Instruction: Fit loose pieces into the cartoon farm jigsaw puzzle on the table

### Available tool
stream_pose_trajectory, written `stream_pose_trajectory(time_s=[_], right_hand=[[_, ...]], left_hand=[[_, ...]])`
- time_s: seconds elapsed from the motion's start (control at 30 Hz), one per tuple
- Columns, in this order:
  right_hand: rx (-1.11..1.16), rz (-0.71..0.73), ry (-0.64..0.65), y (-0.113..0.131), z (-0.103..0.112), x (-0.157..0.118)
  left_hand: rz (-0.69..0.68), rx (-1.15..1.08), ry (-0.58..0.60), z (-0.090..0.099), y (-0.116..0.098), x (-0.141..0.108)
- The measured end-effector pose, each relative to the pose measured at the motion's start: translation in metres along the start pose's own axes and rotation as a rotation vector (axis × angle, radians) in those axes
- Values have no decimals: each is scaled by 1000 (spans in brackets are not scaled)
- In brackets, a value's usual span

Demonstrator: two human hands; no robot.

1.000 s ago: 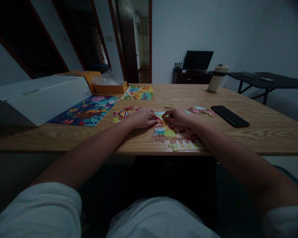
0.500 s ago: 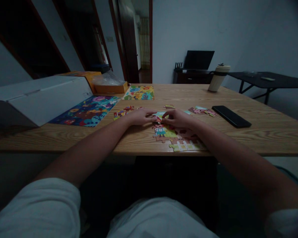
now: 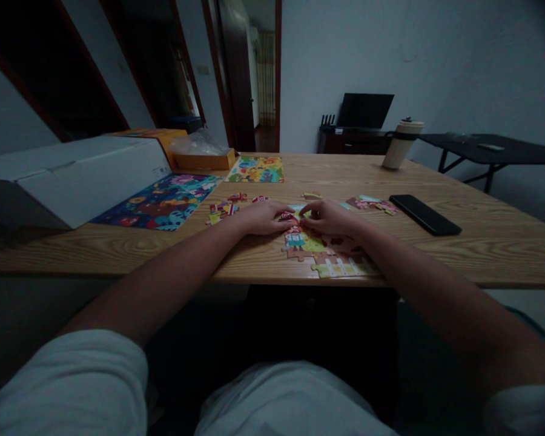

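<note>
A partly joined jigsaw puzzle (image 3: 329, 254) lies near the front edge of the wooden table (image 3: 481, 242). My left hand (image 3: 264, 217) and my right hand (image 3: 327, 217) rest on its far edge, fingertips meeting over a small red and white puzzle piece (image 3: 289, 216). Both hands pinch or press that piece against the assembled part. Loose pieces (image 3: 222, 209) lie left of my left hand, and more loose pieces (image 3: 372, 204) lie right of my right hand.
A white box (image 3: 72, 175) and a colourful puzzle sheet (image 3: 161, 201) sit at the left. A second picture sheet (image 3: 257, 169) and an orange box lid (image 3: 204, 158) lie farther back. A black phone (image 3: 424, 214) and a tumbler (image 3: 402, 143) stand to the right.
Both hands stay together at the puzzle's far edge, with only small finger movements on the piece. The view has shifted slightly.
</note>
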State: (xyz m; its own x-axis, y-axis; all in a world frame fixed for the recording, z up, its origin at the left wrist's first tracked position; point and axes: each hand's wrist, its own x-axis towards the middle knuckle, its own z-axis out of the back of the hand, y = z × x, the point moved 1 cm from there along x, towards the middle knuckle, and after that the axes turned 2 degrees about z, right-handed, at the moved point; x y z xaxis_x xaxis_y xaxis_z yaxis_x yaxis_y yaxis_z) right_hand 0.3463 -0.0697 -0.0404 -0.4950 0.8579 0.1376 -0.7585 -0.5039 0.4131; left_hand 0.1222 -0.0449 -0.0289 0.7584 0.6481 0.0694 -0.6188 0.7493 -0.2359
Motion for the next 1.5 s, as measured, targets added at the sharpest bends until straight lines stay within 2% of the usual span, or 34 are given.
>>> stream_pose_trajectory(time_s=[0.1, 0.3, 0.57, 0.7, 0.87, 1.1, 1.33, 1.4, 1.5], right_hand=[[-9, 6, -33, 2, 3, -2], [-38, -137, -74, -5, 7, -3], [-53, -17, 20, -2, 2, 2], [-6, -29, 22, -5, 0, 3], [-20, -21, 7, -5, 1, 3], [17, -31, 39, -1, -1, 5], [-27, -28, 29, -3, -2, 5], [-38, -16, -6, -3, 1, 3], [-58, -39, -131, -3, 6, -1]], left_hand=[[-6, 6, 3, 0, 0, 0], [-34, 20, 8, 1, -2, 1], [-32, 3, 11, 0, -1, 4], [-56, -32, 39, 1, 4, 4], [1, -41, 2, 2, 4, 1], [18, -7, 12, 3, 2, 1], [-16, 3, 35, 3, 7, 2], [-55, -15, 67, 2, 11, 2], [-91, -5, 109, 0, 17, 2]])
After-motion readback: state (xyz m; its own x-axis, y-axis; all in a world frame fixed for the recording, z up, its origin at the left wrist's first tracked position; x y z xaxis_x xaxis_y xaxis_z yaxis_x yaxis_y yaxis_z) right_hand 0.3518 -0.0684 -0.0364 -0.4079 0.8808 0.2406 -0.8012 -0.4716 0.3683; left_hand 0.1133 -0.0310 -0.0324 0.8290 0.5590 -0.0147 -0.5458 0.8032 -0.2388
